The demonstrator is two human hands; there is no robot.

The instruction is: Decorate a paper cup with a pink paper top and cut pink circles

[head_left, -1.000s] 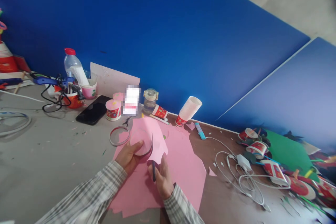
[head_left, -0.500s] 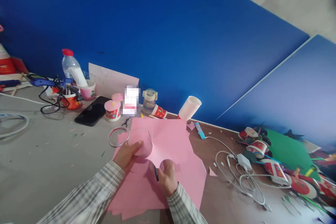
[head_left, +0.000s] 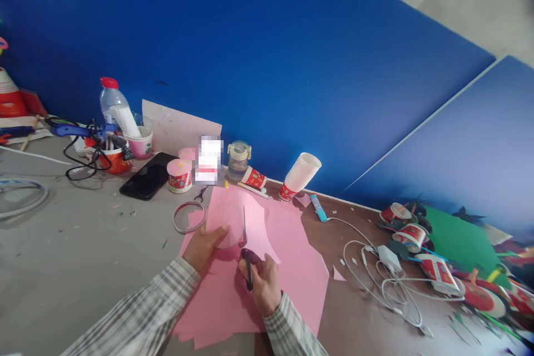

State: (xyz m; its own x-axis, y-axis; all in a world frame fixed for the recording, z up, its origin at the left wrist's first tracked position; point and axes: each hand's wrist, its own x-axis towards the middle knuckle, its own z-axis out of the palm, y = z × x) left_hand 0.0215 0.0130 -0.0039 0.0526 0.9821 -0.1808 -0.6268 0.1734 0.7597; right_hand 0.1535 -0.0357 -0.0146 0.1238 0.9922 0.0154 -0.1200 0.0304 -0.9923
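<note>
My left hand (head_left: 204, 247) is closed on the edge of a pink sheet of paper (head_left: 254, 217), thumb on top, beside a circle outlined on it. In my right hand (head_left: 266, 285) is a pair of dark-handled scissors (head_left: 249, 270). Their blades point away from me along the right side of the circle, with the paper at the blades. Below lie more pink paper sheets (head_left: 296, 289). A roll of tape (head_left: 175, 225) rests just left of my left hand.
Behind the paper stand a glass jar (head_left: 237, 167) and tilted stacked paper cups (head_left: 301, 175). A black phone (head_left: 150, 177) and a pink-topped cup (head_left: 179, 178) are at left. To the right are tangled white cables (head_left: 387, 289), a blue glue gun-like stick (head_left: 319, 208) and several cup crafts (head_left: 436, 272).
The scissors have turned so their blades show beside the circle. The pink sheet's far and right edges have shifted, uncovering a white pen and the base of the stacked cups.
</note>
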